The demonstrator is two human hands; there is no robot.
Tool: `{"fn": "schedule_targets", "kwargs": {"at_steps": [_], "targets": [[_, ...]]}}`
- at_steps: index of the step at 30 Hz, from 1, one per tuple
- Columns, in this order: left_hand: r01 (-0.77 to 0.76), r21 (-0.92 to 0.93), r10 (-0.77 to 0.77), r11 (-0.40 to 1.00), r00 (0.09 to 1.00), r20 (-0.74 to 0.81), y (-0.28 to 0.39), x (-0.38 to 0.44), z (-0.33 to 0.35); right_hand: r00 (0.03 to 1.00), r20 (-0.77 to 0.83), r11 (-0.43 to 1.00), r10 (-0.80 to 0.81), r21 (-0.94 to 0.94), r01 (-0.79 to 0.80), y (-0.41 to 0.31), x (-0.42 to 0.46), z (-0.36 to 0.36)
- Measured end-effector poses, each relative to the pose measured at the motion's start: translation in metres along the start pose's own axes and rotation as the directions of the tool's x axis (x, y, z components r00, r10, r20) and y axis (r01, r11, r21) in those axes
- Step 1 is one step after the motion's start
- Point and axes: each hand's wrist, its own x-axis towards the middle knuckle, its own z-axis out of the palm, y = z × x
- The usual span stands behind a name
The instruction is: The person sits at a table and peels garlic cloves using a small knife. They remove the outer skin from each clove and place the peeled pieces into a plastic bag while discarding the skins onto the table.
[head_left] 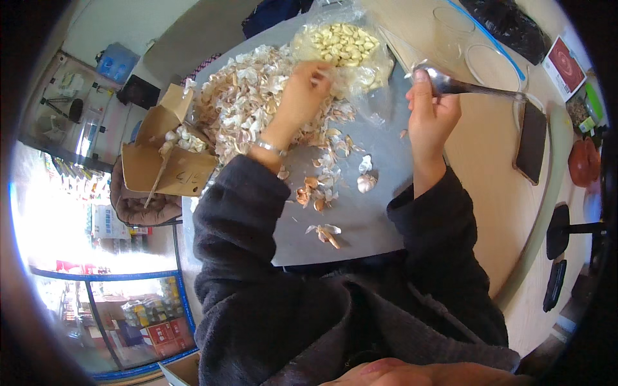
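Note:
My right hand [433, 108] grips a shiny metal spoon [437, 81] close to its bowl, the handle pointing right. Small white bits lie at the spoon's tip. My left hand [306, 87] hovers over a heap of dry garlic skins [236, 96], fingers curled; whether it holds anything is unclear. Just beyond it, a clear plastic bag [374, 103] lies open around many peeled garlic cloves [343, 43]. A whole garlic bulb [366, 183] rests on the grey tabletop [359, 222], near brownish unpeeled cloves [309, 190] and a dry garlic stem [327, 236].
At left, an open cardboard box [186, 171] holds garlic bulbs [186, 141], above a brown cushion [145, 207]. On the wooden table [475, 193] at right are a dark phone-like slab [531, 144] and clear round containers [451, 41]. A glass display case [140, 323] stands lower left.

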Motion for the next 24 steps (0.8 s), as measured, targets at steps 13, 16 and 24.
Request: {"fn": "schedule_targets", "kwargs": {"at_steps": [13,16,24], "targets": [[-0.083,0.196,-0.005,0.977,0.912,0.410,0.017,-0.139,-0.040,0.998,0.059,0.997,-0.017,0.070,0.013,-0.003,-0.005,0.004],[-0.059,0.200,-0.011,0.978,0.942,0.335,0.016,-0.153,-0.049,0.995,0.095,0.996,-0.017,0.091,0.008,-0.004,-0.009,0.009],[0.171,0.128,-0.208,0.977,0.897,0.390,0.018,-0.172,-0.043,0.971,0.237,0.994,0.032,0.092,-0.055,-0.005,-0.019,0.011]]}}
